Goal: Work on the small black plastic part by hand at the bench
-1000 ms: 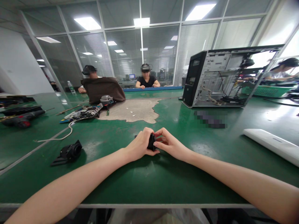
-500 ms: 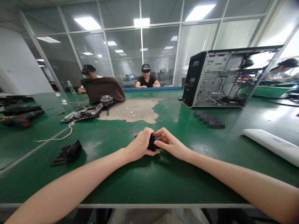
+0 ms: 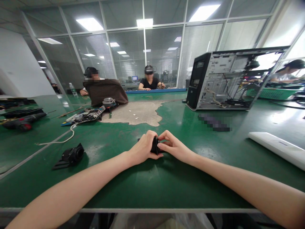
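Observation:
Just above the green tabletop, my left hand point(image 3: 142, 147) is wrapped around a small black plastic part point(image 3: 154, 146), fingers over its top and thumb below. My right hand point(image 3: 172, 147) pinches the right side of the same part, thumb and fingertips pressed against it. Much of the part is covered by my fingers, so its exact kind does not show. A second black plastic piece point(image 3: 70, 156) with a round opening and a flat foot lies on the table to the left of my left hand.
An open computer case point(image 3: 234, 81) stands at the back right. Nearer lie a white elongated device point(image 3: 277, 148) and a blurred-out dark object point(image 3: 215, 122). At left are a circuit board point(image 3: 87, 116) with a white cable and a power tool point(image 3: 23, 122). Co-workers point(image 3: 150, 83) sit across the table.
My hands and the black part hold practically the same position. Across the table, the co-worker in black has raised one hand.

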A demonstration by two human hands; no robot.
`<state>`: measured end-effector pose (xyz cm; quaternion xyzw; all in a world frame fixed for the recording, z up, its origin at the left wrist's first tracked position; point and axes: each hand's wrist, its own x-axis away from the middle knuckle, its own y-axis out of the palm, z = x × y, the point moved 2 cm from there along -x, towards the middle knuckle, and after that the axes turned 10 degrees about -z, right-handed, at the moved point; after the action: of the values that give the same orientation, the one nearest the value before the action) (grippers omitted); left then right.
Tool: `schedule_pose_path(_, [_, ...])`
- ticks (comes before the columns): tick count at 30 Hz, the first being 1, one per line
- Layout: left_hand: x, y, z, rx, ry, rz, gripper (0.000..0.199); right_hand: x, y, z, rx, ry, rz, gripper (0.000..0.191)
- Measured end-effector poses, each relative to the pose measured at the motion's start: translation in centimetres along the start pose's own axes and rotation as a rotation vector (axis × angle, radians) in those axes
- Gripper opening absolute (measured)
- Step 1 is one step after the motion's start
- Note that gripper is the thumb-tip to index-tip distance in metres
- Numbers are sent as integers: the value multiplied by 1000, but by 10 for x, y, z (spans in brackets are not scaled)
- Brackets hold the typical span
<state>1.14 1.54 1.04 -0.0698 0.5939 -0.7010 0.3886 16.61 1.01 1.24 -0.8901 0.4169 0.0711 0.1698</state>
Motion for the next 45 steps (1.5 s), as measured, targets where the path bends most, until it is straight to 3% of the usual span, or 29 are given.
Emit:
schedule_pose_path(10, [1,-2,0,-11,-27,-30,57,6,2,-1,-128,-11,-149,35])
schedule_pose_path(16, [-1,-2,2,12,-13,-13,57,2,0,-3,-9,-22,-53,20])
schedule_pose_path(23, [0,-2,2,-3,-21,-23,56,6,3,-3,-50,-34,-65,33])
schedule_pose_path(30, [1,-1,-2,-20,-2,-14,58,4,-15,0,-15,97,65,35])
schedule_pose_path(37, [0,0,-2,13,-13,5,55,-7,-1,3,-133,169,29,36])
schedule_pose_path(45, [0,-1,1,-14,-17,6,50,7,7,0,30,10,40,26])
